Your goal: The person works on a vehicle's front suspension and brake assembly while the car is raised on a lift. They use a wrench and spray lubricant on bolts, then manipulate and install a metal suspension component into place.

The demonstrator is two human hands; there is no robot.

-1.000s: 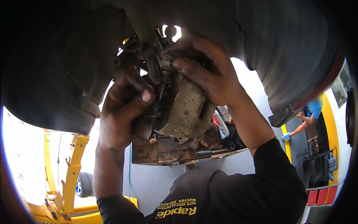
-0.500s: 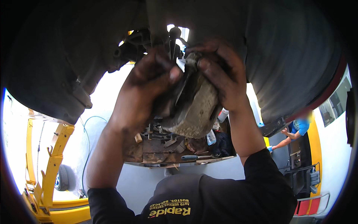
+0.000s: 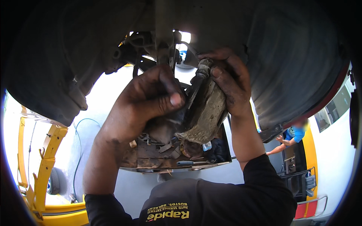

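Under a dark wheel arch, my right hand [image 3: 233,84] is closed round the top of a worn grey brake caliper [image 3: 205,116], its thumb lying beside the ribbed fitting at the upper end. The caliper hangs tilted, its rough casting toward me. My left hand [image 3: 151,98] is closed just left of it, fingers curled and thumb pressed in beside the caliper's inner edge. What sits in those fingers is hidden. Behind and above the left hand are dark suspension parts [image 3: 141,41].
Below the hands stands a brown tool tray [image 3: 151,160] with loose parts, a blue-handled tool [image 3: 184,163] and a can [image 3: 207,146]. The dark wheel-arch liner [image 3: 290,71] curves round both sides. A yellow lift post [image 3: 47,162] is at left; a person in blue [image 3: 296,133] works at right.
My left hand has come down slightly, its thumb now plainer to see. The caliper and right hand have shifted a little right and down. The whole view has moved slightly too.
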